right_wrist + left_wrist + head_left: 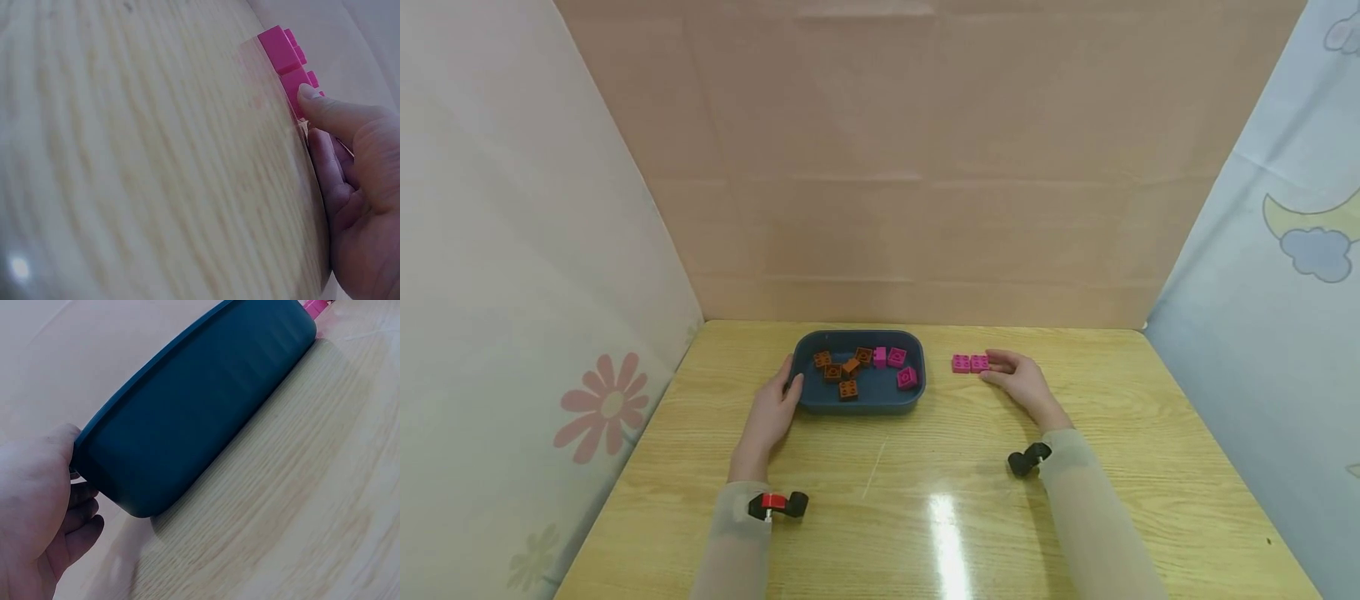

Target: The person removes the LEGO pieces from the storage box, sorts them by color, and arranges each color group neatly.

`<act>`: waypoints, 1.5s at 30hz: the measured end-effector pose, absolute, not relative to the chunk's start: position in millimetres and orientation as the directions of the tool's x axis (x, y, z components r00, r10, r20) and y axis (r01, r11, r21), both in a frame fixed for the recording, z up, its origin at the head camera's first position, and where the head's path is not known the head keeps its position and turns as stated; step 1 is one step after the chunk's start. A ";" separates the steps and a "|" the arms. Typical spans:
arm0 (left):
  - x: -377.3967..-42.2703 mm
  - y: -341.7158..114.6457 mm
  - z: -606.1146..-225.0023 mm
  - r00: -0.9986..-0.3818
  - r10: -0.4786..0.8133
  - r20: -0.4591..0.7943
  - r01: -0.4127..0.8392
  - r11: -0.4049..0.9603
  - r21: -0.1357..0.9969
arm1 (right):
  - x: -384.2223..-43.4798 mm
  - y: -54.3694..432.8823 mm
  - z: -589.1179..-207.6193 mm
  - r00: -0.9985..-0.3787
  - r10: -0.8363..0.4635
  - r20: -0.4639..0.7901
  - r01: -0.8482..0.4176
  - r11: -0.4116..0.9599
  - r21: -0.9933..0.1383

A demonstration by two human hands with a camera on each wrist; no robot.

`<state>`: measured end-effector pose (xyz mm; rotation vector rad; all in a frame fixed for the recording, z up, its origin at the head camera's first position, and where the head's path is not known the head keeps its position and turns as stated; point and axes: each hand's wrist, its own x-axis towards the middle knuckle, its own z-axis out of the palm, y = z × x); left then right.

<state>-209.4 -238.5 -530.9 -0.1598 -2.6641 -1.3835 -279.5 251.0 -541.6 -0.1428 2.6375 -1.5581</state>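
Note:
A dark blue tray (859,409) stands toward the back of the table. Inside it lie several orange-brown toy building bricks (847,390) and three pink ones, among them a pink brick (907,378) near the right end. My left hand (772,408) grips the tray's left end, thumb at the rim and the other fingers along the outside. To the right of the tray, two pink bricks sit side by side on the tabletop, studs up. My right hand (1019,382) pinches the right pink brick (979,363); the left pink brick (961,363) is up against it.
The wooden table (880,483) runs back to a tan paper-like wall (887,167). Patterned cloth hangs on both sides, with a flower print (610,406) on the left and a moon print (1311,218) on the right. A small camera is strapped to each sleeve.

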 end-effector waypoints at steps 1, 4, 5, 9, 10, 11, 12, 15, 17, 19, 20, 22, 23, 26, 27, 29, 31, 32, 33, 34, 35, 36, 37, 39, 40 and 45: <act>-209.2 -238.5 -530.3 -0.985 0.030 0.168 0.155 0.574 0.804 | -279.5 251.1 -541.6 -0.993 -0.117 -0.017 -0.040 0.472 -0.881; -208.9 -238.2 -529.2 -0.984 0.030 0.174 0.158 0.580 0.799 | -277.4 250.5 -541.9 -0.995 -0.101 -0.013 -0.034 0.455 -0.890; -208.8 -238.1 -528.9 -0.984 0.029 0.176 0.160 0.582 0.797 | -276.6 250.3 -542.3 -0.996 -0.092 -0.011 -0.031 0.452 -0.891; -208.8 -238.0 -528.7 -0.981 0.029 0.191 0.172 0.584 0.793 | -272.4 247.4 -542.5 -0.999 -0.041 0.004 -0.020 0.408 -0.913; -208.7 -238.1 -528.8 -0.981 0.028 0.192 0.172 0.584 0.793 | -271.5 246.3 -541.8 -0.999 -0.030 0.010 -0.021 0.397 -0.918; -208.4 -238.1 -528.5 -0.981 0.026 0.193 0.172 0.580 0.796 | -270.9 245.2 -541.0 -1.000 -0.020 0.018 -0.024 0.386 -0.922; -208.6 -238.3 -528.9 -0.981 0.028 0.193 0.173 0.581 0.795 | -269.9 243.7 -539.6 -1.000 -0.007 0.024 -0.024 0.370 -0.929; -208.2 -238.7 -528.9 -0.983 0.030 0.183 0.167 0.574 0.802 | -267.0 237.3 -533.2 -0.999 0.022 0.037 -0.028 0.319 -0.947; -207.4 -238.1 -527.8 -0.983 0.034 0.178 0.166 0.567 0.807 | -263.8 230.9 -526.1 -0.998 0.039 0.041 -0.030 0.258 -0.966; -206.4 -238.1 -526.5 -0.984 0.036 0.174 0.164 0.561 0.811 | -260.4 220.2 -517.0 -0.998 0.032 0.048 -0.041 0.201 -0.979; -205.9 -238.0 -525.9 -0.984 0.035 0.174 0.164 0.561 0.812 | -258.5 213.2 -511.9 -0.998 0.019 0.054 -0.050 0.170 -0.984; -205.0 -238.6 -525.1 -0.985 0.037 0.170 0.161 0.558 0.814 | -255.4 196.5 -501.2 -0.998 -0.011 0.067 -0.067 0.120 -0.990; -204.7 -238.7 -524.7 -0.985 0.037 0.170 0.161 0.556 0.816 | -254.1 187.6 -496.3 -0.997 -0.028 0.074 -0.077 0.108 -0.991; -204.2 -239.6 -524.2 -0.986 0.040 0.164 0.158 0.556 0.816 | -250.8 159.8 -483.6 -0.992 -0.085 0.092 -0.100 0.092 -0.991; -204.2 -240.0 -523.9 -0.986 0.040 0.163 0.158 0.555 0.817 | -250.0 150.3 -480.1 -0.990 -0.099 0.100 -0.110 0.103 -0.989; -203.8 -240.4 -522.8 -0.986 0.040 0.163 0.157 0.556 0.816 | -249.0 132.3 -474.5 -0.984 -0.138 0.111 -0.127 0.114 -0.985; -203.4 -240.8 -521.5 -0.986 0.036 0.163 0.155 0.557 0.816 | -249.1 114.2 -469.9 -0.978 -0.175 0.117 -0.140 0.129 -0.982; -203.5 -241.1 -521.3 -0.986 0.035 0.165 0.156 0.559 0.814 | -249.9 105.5 -468.3 -0.975 -0.191 0.116 -0.143 0.136 -0.980; -203.4 -241.2 -521.0 -0.986 0.033 0.166 0.156 0.560 0.813 | -251.5 97.3 -467.6 -0.972 -0.208 0.113 -0.146 0.151 -0.978; -203.3 -241.5 -521.0 -0.985 0.032 0.167 0.156 0.562 0.812 | -253.4 89.4 -467.3 -0.969 -0.221 0.106 -0.143 0.160 -0.977; -203.2 -241.7 -521.1 -0.986 0.032 0.166 0.155 0.565 0.810 | -255.2 82.0 -466.8 -0.968 -0.232 0.098 -0.141 0.178 -0.974; -203.0 -242.0 -521.2 -0.986 0.034 0.166 0.156 0.570 0.807 | -257.6 75.3 -467.0 -0.967 -0.237 0.089 -0.137 0.196 -0.971; -202.8 -242.1 -521.5 -0.986 0.036 0.165 0.156 0.570 0.807 | -260.0 69.1 -467.2 -0.968 -0.240 0.080 -0.133 0.213 -0.968; -202.3 -242.3 -522.2 -0.985 0.041 0.165 0.159 0.568 0.807 | -265.0 58.9 -468.0 -0.969 -0.237 0.071 -0.133 0.256 -0.957; -202.0 -242.5 -522.7 -0.985 0.044 0.167 0.162 0.567 0.808 | -267.2 54.6 -468.4 -0.970 -0.233 0.068 -0.133 0.278 -0.951; -200.9 -243.3 -524.5 -0.983 0.042 0.180 0.172 0.564 0.808 | -275.5 41.2 -468.6 -0.977 -0.207 0.061 -0.139 0.391 -0.910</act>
